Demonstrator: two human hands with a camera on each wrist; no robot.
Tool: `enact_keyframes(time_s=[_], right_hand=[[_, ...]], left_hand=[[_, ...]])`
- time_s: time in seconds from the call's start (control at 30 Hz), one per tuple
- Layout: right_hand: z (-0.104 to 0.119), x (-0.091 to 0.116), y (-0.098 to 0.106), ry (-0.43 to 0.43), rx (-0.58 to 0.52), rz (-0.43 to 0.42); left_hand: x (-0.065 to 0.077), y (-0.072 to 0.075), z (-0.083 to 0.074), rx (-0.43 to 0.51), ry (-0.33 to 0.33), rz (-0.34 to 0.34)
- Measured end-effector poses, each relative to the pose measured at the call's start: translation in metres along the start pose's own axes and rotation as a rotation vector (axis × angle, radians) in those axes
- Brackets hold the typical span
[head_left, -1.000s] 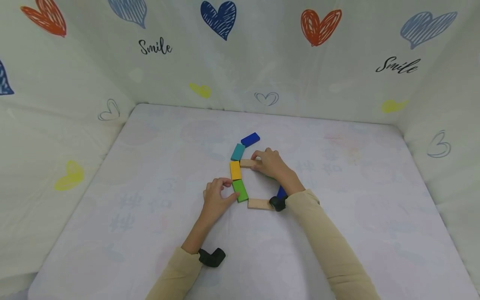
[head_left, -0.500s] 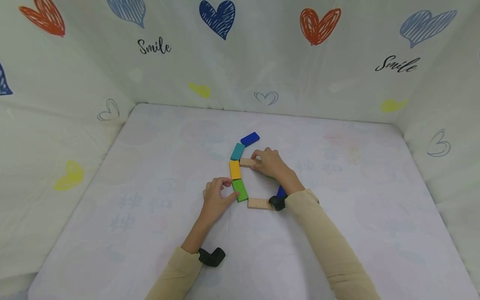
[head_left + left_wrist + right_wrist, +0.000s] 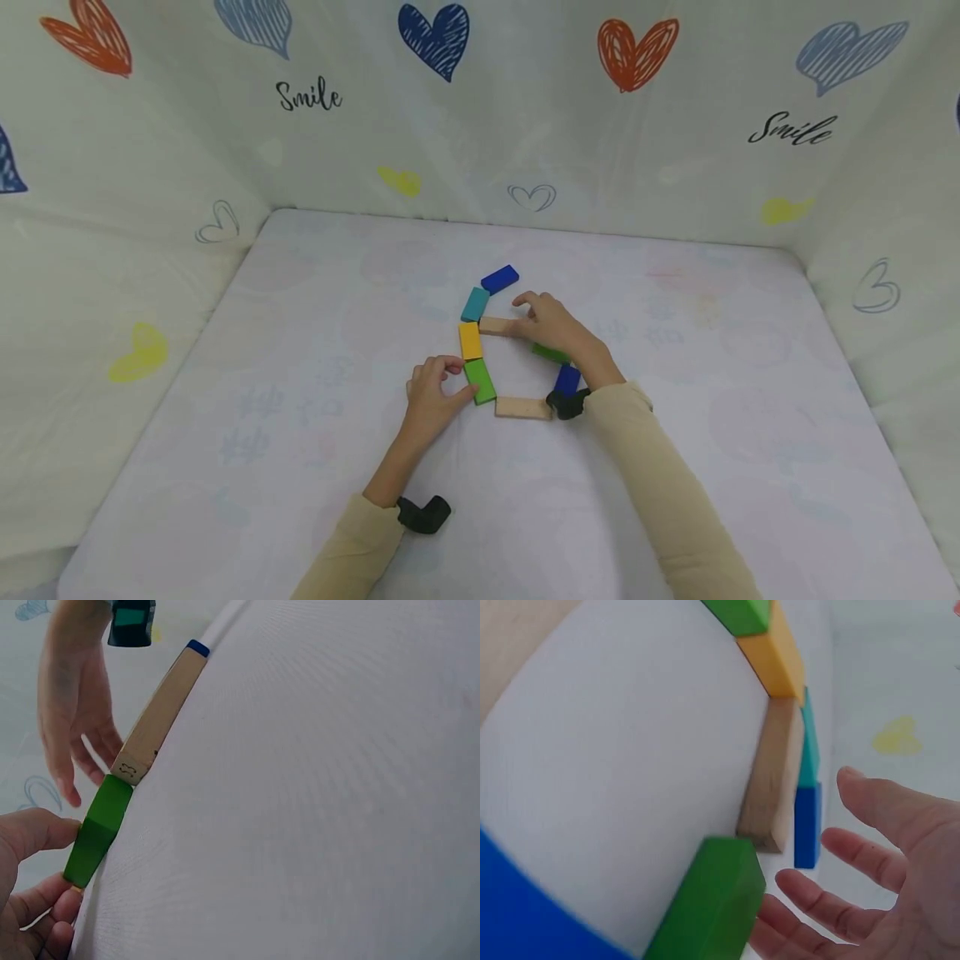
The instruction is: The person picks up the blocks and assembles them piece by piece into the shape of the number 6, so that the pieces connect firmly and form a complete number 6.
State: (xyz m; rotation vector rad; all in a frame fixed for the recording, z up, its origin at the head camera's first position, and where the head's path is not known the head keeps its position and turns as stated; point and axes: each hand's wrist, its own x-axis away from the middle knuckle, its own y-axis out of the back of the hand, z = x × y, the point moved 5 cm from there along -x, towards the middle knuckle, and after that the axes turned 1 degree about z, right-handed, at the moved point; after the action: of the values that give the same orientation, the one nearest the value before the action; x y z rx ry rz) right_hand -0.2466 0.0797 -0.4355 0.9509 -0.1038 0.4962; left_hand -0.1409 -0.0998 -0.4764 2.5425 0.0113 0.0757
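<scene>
My left hand (image 3: 433,398) has its thumb and fingertip at the light green block (image 3: 480,382), lightly pinching it; the left wrist view shows the thumb (image 3: 56,831) on the block's side. Above it lies a yellow block (image 3: 470,341), its end against the green one. A plain wooden block (image 3: 495,326) runs rightward from the yellow block's top end. Over that wooden block's right end hovers my right hand (image 3: 555,323), fingers spread and holding nothing; the right wrist view shows them apart from the wooden block (image 3: 772,780), beside a dark green block (image 3: 709,900).
A teal block (image 3: 476,304) and a blue block (image 3: 500,279) continue the line at the far end. Another wooden block (image 3: 522,407) and a blue block (image 3: 567,379), partly behind the black wrist camera (image 3: 568,404), close the ring's near side. All lie on a white-covered table (image 3: 300,467).
My right hand has let go of the upper wooden block, spread its fingers and shifted slightly right, uncovering more of the dark green and blue blocks. The left hand stays put.
</scene>
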Motion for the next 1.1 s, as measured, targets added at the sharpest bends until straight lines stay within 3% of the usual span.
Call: enact_keyframes(time_s=[0.23,0.43,0.77,1.1], right_hand=[[-0.021,0.022,0.018,-0.012,-0.058,-0.019],[-0.035,0.037,0.015,-0.059,-0.039,0.012],[-0.042,0.039,0.002,-0.097,-0.011,-0.024],[-0.044,0.037,-0.004,-0.116,-0.059,-0.096]], left_hand=[[0.0,0.001,0.0,0.005,0.0,0.001],[0.0,0.001,-0.001,0.005,0.003,0.0],[0.001,0.0,-0.001,-0.001,0.015,0.006],[0.0,0.001,-0.001,0.006,0.011,-0.003]])
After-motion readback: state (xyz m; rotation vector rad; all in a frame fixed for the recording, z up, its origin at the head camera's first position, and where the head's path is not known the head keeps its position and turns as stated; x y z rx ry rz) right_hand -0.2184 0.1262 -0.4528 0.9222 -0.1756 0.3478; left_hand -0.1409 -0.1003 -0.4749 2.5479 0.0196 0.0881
